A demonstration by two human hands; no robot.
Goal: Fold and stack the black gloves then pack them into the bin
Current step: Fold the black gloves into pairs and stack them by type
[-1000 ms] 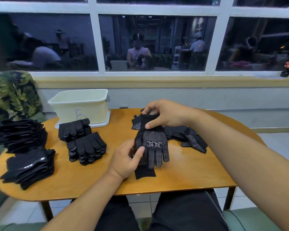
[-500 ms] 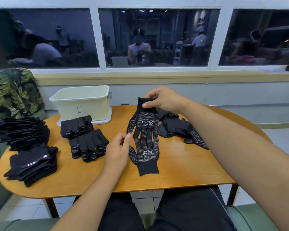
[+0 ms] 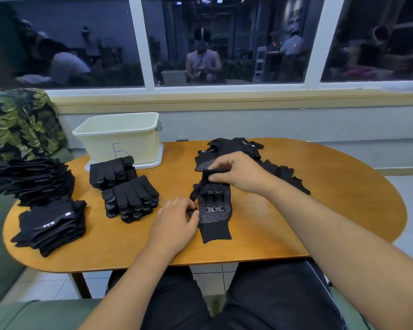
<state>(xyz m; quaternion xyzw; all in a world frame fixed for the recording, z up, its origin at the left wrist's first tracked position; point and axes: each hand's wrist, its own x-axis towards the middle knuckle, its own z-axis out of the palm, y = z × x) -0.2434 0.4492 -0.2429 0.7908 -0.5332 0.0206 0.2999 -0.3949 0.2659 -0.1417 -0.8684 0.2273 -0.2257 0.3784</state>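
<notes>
Since half a second ago our right hand has drawn the glove pair, pinched by its cuff, back over itself at frame centre; our left hand pinches its thumb. Two folded stacks wait before the empty-looking bin; unfolded gloves remain behind.

Gloves grouped across the table, bin at its far left edge.

Your bin stands on a lid at the far left edge. Before it sit two folded stacks; two flat piles lie along the left edge, one behind the other. The pair you are working lies toward the near edge at the middle, an unfolded heap behind it.
</notes>
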